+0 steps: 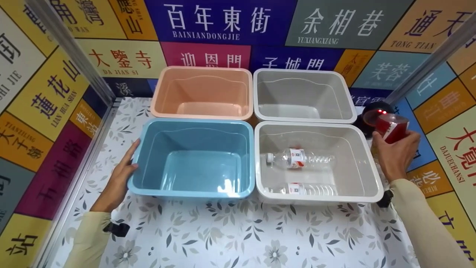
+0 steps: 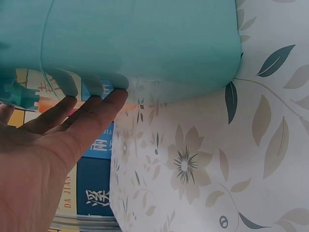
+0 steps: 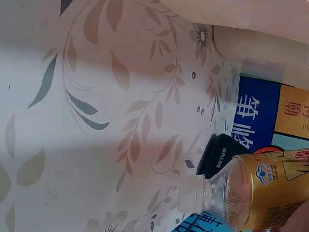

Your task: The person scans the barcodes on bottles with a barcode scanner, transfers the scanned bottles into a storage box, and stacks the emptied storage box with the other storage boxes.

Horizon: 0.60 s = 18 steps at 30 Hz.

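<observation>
Red and gold, that's the drink bottle [image 1: 395, 128], and the right hand [image 1: 399, 156] has it, thumb and fingers curled round its sides! It's up at the far right, just outside the off-white bin [image 1: 355, 156], right beside a black device [image 1: 377, 109] with little red lights glowing on it. The right wrist view gives us the gold label and a pale cap at the bottle's neck.

Across to the other flank: the left hand [image 1: 118, 176], fingers extended, fingertips touching the outer side of the blue bin [image 1: 200, 167], and nothing in its grasp.

Four bins, two by two, on the leaf-patterned counter [image 1: 208, 238]. Peach bin [image 1: 202, 87] at the back left, grey bin [image 1: 305, 91] at the back right, blue in front of the peach, off-white in front of the grey. And inside the off-white one, two clear bottles [image 1: 297, 158], both lying on their sides, one nearer the front wall! Colourful lettered panels [image 1: 219, 33] rise behind it all.
</observation>
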Tool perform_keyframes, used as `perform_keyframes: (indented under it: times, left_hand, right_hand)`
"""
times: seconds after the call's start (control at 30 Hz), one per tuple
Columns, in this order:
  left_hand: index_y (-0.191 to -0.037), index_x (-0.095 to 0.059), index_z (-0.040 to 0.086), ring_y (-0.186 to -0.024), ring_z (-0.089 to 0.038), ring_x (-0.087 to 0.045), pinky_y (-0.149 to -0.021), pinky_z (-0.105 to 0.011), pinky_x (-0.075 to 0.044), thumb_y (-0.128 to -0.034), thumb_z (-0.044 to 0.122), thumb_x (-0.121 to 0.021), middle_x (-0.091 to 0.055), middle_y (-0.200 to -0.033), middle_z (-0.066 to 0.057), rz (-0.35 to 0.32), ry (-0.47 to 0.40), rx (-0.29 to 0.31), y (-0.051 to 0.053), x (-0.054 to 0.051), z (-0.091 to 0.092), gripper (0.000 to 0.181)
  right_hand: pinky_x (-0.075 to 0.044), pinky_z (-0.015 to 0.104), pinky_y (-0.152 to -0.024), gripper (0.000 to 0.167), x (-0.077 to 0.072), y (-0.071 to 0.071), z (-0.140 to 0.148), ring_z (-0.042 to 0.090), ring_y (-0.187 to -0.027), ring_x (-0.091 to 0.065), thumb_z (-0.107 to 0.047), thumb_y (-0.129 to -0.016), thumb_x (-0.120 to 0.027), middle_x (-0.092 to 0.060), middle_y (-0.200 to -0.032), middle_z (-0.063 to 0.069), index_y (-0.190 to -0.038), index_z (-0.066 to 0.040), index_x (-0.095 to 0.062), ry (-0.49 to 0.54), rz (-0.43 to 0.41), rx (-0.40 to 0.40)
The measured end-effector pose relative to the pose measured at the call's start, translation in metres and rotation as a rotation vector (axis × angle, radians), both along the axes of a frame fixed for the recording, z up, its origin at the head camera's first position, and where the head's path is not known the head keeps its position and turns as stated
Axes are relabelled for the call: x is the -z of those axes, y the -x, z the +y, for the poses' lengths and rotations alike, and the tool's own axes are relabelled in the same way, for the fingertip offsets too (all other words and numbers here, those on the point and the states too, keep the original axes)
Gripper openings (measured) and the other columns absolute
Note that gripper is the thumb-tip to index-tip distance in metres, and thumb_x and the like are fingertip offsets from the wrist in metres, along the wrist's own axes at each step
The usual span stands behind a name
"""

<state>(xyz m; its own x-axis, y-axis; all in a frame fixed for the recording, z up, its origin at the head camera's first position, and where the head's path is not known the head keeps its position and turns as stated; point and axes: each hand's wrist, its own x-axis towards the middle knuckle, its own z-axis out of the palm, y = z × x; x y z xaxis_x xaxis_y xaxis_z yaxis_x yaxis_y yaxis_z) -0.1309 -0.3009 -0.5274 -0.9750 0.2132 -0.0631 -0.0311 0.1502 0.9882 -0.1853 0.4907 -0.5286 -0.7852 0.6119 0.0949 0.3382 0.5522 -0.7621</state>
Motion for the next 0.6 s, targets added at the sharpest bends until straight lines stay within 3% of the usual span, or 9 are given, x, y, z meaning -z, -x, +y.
perform_keyframes:
  times: [0.43, 0.6]
  left_hand:
    - [-0.176, -0.019, 0.046, -0.167, -0.040, -0.010, -0.123, -0.080, -0.012, -0.1177, 0.022, -0.034, -0.008, -0.185, 0.009, 0.003, 0.003, -0.002, 0.001, 0.000, 0.000, 0.065]
    - [-0.176, -0.018, 0.047, -0.165, -0.041, -0.014, -0.122, -0.080, -0.017, -0.1175, 0.022, -0.033, -0.008, -0.185, 0.005, -0.002, -0.003, -0.002, 0.001, 0.000, 0.000, 0.065]
  right_hand:
    - [-0.036, 0.043, -0.128, 0.085, 0.008, 0.001, 0.004, 0.025, -0.159, -0.029, -0.053, -0.104, -0.070, -0.027, -0.174, 0.006, -0.167, -0.022, -0.023, -0.061, 0.009, -0.064]
    - [-0.038, 0.043, -0.127, 0.082, 0.013, 0.004, 0.005, 0.024, -0.158, -0.028, -0.046, -0.104, -0.072, -0.029, -0.172, 0.007, -0.167, -0.020, -0.026, -0.113, 0.063, -0.068]
